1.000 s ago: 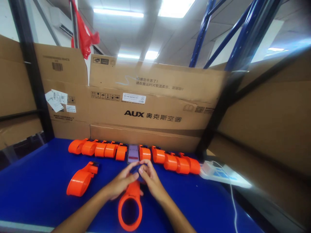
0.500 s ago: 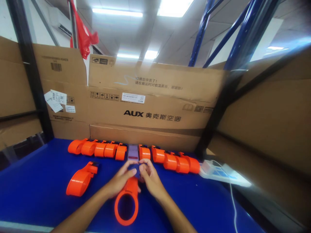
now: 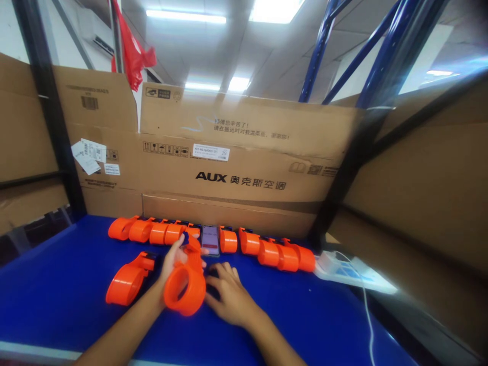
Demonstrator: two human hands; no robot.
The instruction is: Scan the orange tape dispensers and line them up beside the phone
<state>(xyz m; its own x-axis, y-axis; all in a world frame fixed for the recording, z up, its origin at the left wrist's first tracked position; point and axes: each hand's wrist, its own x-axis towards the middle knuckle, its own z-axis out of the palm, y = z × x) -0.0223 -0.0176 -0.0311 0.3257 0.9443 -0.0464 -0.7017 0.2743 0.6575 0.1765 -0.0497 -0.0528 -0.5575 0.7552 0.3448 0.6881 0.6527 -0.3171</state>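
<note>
My left hand [image 3: 172,262] is closed round an orange tape dispenser [image 3: 196,295], whose wide ring faces me and whose dark blue tip points away. Part of the dispenser's narrow neck hides the fingers of that hand. Just right of the ring, my right hand [image 3: 233,299] is low over the blue table with its fingers bent and apart, holding nothing visible. A second orange tape dispenser [image 3: 124,285] lies to the left of my left forearm. Behind my hands a phone [image 3: 210,244] with a lit screen stands in the row of dispensers.
Several orange dispensers line the back of the blue tabletop [image 3: 274,315], left and right of the phone. A white power strip [image 3: 366,278] with a cable [image 3: 369,325] lies at the right. Cardboard [image 3: 236,203] and dark posts [image 3: 337,188] wall the table.
My right hand has let go of the dispenser's blue end and dropped a little lower. My left hand has moved left and turned the dispenser, raising its ring.
</note>
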